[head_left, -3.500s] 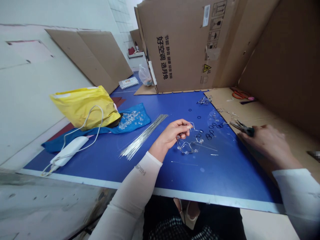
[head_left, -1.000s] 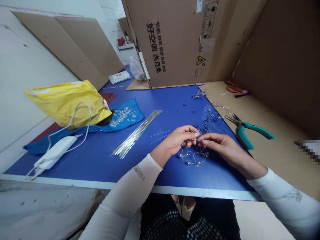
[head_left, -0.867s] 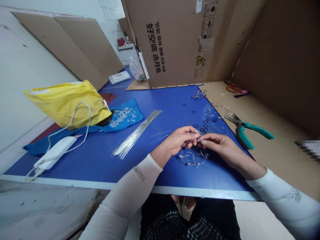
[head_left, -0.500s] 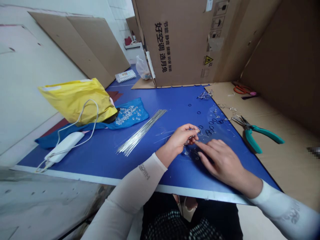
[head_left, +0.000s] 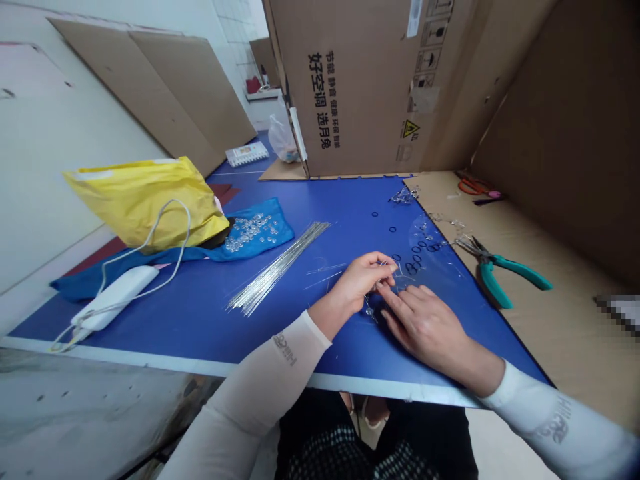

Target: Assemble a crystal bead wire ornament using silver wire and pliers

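Note:
My left hand (head_left: 364, 283) pinches a thin wire piece (head_left: 387, 268) between thumb and fingers over the blue table. Close against it, my right hand (head_left: 425, 323) has its index finger pointing at the left fingertips, its thumb below and its other fingers curled; whether it grips anything is hidden. Clear beads (head_left: 369, 311) dangle under the left fingers. Several black rings (head_left: 417, 251) lie beyond my right hand. To the left of my left hand rest a bundle of silver wires (head_left: 280, 268) and a few loose wires (head_left: 325, 275).
Teal-handled pliers (head_left: 500, 272) and orange scissors (head_left: 473, 187) lie on cardboard at right. A blue cloth with clear beads (head_left: 253, 231), a yellow bag (head_left: 150, 203) and a white corded device (head_left: 117, 298) are at left. A cardboard box (head_left: 365, 87) stands behind.
My right index finger has moved in closer to the left fingertips. The whole view has shifted slightly, with the table's things now a little further left.

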The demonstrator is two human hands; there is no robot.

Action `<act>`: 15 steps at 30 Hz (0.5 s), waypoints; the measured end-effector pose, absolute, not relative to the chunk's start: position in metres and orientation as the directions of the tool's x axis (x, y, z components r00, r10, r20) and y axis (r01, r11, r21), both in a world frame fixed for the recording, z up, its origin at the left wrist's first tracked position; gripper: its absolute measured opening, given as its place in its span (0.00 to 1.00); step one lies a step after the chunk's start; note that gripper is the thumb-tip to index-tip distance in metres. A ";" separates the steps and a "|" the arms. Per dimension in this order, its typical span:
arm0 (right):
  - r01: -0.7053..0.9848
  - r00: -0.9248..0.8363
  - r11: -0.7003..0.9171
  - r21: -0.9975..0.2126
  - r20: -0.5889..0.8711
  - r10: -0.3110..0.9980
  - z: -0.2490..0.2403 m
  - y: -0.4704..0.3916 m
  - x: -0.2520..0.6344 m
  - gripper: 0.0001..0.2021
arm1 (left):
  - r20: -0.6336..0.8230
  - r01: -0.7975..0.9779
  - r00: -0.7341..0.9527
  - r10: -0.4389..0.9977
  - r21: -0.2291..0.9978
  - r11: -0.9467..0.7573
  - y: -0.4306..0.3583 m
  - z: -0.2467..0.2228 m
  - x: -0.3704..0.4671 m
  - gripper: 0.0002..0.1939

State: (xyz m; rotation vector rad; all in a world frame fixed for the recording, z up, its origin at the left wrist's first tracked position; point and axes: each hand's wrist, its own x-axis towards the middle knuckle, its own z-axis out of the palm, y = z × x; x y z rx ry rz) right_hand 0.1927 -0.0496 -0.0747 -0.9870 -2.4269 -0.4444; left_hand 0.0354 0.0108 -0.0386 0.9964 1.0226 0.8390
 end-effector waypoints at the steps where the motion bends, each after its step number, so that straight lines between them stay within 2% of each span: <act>1: 0.712 -0.620 0.695 0.096 0.550 0.559 -0.074 -0.050 0.193 0.19 | -0.284 -0.104 0.313 0.906 0.938 0.330 0.011 -0.038 0.035 0.02; 9: 0.658 -0.478 0.730 -0.186 0.646 0.595 -0.069 -0.048 0.204 0.10 | -0.279 -0.120 0.325 0.904 0.936 0.332 0.012 -0.038 0.032 0.03; 15: 0.733 -0.443 0.655 -0.186 0.599 0.667 -0.070 -0.040 0.209 0.11 | -0.281 -0.111 0.322 0.904 0.937 0.331 0.013 -0.039 0.033 0.01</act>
